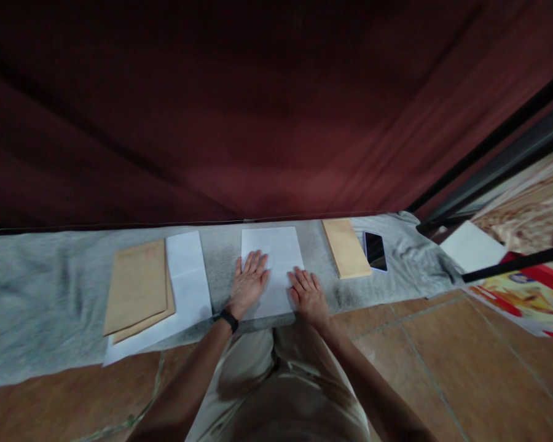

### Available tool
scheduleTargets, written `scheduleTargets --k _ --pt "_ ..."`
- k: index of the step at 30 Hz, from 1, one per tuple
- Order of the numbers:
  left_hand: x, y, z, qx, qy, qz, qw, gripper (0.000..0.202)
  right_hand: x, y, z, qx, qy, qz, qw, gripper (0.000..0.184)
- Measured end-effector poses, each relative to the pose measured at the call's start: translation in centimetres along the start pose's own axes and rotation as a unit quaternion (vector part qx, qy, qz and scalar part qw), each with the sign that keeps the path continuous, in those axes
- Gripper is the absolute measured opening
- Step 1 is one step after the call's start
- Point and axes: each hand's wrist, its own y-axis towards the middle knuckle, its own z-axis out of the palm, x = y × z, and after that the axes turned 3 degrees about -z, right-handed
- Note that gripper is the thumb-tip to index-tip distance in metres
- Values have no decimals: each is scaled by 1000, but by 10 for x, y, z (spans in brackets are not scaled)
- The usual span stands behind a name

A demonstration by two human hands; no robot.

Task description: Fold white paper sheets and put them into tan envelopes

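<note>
A white sheet of paper [271, 242] lies flat on the grey cloth right in front of me. My left hand [249, 282] rests palm down on its left part, fingers spread, with a dark band on the wrist. Over the sheet's right edge, my right hand [308, 293] also lies flat, its fingers slightly apart. Neither hand holds anything. To the left, brown envelopes [138, 282] lie stacked on more white paper [188, 276]. A stack of smaller tan envelopes [347, 248] sits to the right of the sheet.
A phone [375, 252] with a dark screen lies beside the tan stack. Grey cloth [41, 294] covers the long narrow surface before a dark red curtain [258, 141]. At right are black bars [493, 147], a white piece [472, 245] and a colourful printed package [529, 291]. Tiled floor [410, 350] lies below.
</note>
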Motion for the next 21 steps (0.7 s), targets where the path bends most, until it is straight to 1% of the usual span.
scheduleTargets --k 3,6,8,10,12,14,17,21 --pt "2 0 -2 4 -1 4 1000 54 7 -13 -6 1 -8 13 1000 49" --pt "3 -15 -5 12 -1 18 1000 54 10 -19 -9 -8 -23 38 999 49" --pt "3 -36 -8 13 2 36 999 54 12 -23 -8 -27 -32 67 997 50" --pt "2 -63 -13 10 7 69 998 53 13 -28 -5 -44 -33 87 995 52" --pt "0 -88 -18 12 13 92 996 53 14 -33 -3 -53 -27 91 994 54" --pt "-1 -104 -23 15 16 101 995 53 14 -36 -1 -55 -21 87 994 55" --pt "-2 -109 -29 26 23 98 995 53 11 -37 -3 -50 -19 68 996 54" --pt "-4 -101 -29 42 43 90 994 55 8 -39 -10 -38 -10 38 999 52"
